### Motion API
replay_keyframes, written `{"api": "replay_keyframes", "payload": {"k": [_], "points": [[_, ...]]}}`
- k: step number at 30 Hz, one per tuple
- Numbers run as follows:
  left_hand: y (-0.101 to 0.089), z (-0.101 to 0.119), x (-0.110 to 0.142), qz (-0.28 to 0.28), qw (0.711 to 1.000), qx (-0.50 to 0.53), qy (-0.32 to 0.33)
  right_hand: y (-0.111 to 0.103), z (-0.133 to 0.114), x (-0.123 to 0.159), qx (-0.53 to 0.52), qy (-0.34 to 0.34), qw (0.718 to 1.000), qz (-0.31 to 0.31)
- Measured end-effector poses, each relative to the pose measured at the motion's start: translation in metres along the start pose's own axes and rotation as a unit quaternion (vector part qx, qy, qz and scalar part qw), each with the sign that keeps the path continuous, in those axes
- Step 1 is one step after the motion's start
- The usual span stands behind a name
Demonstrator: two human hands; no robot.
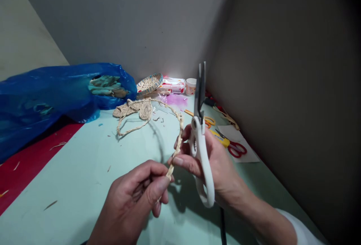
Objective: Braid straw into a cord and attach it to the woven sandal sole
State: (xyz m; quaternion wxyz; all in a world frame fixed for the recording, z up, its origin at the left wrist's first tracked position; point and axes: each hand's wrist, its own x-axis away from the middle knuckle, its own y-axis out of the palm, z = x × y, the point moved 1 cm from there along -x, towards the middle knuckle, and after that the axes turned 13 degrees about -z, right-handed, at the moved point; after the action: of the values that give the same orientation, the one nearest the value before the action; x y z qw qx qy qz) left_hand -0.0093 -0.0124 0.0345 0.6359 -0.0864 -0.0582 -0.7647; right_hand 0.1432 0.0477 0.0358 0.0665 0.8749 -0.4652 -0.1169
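A pale braided straw cord (178, 145) runs up from between my hands and curves back over the table. My left hand (138, 196) pinches its lower end between thumb and fingers. Just above, my right hand (208, 158) grips the same cord between thumb and fingertips. White-handled scissors (199, 124) also rest in my right hand, blades pointing up and nearly together. Farther back, the cord leads to a coiled, stitched braid piece (132, 109) lying on the pale green tabletop (84, 177).
A blue plastic bag (56, 87) with bundled green material lies at the left. Behind are a woven basket (149, 84), a tissue pack (173, 85) and a paper cup (191, 86). At the right, red-handled scissors (237, 149) lie on white paper, near orange-handled scissors (209, 121).
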Motion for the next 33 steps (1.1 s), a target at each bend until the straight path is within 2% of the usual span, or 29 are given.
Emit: {"api": "replay_keyframes", "payload": {"k": [4, 9, 12, 15, 18, 24, 27, 33], "points": [[-0.003, -0.001, 0.000, -0.013, 0.999, -0.031, 0.003, -0.001, 0.001, -0.002, 0.000, -0.003, 1.000, 0.009], [-0.002, 0.001, 0.001, -0.048, 0.996, -0.068, 0.002, -0.018, 0.005, -0.008, -0.030, -0.054, 0.996, 0.057], [-0.001, 0.002, 0.001, -0.041, 0.998, -0.055, -0.012, -0.024, 0.005, -0.009, -0.038, -0.060, 0.995, 0.071], [0.001, 0.001, 0.001, -0.014, 0.999, -0.030, -0.006, -0.022, 0.003, -0.009, -0.047, -0.054, 0.995, 0.063], [0.003, 0.001, 0.001, -0.011, 1.000, -0.021, -0.006, -0.017, 0.001, -0.007, -0.047, -0.043, 0.997, 0.048], [0.005, 0.004, 0.000, -0.053, 0.998, -0.032, 0.000, -0.012, 0.003, -0.005, -0.034, -0.021, 0.999, 0.019], [0.006, 0.006, 0.000, -0.063, 0.998, 0.004, 0.011, -0.007, 0.005, -0.004, -0.057, -0.023, 0.998, 0.003], [0.005, 0.002, 0.000, -0.017, 0.998, 0.064, 0.022, 0.001, 0.007, -0.003, -0.091, -0.017, 0.994, -0.050]]}}
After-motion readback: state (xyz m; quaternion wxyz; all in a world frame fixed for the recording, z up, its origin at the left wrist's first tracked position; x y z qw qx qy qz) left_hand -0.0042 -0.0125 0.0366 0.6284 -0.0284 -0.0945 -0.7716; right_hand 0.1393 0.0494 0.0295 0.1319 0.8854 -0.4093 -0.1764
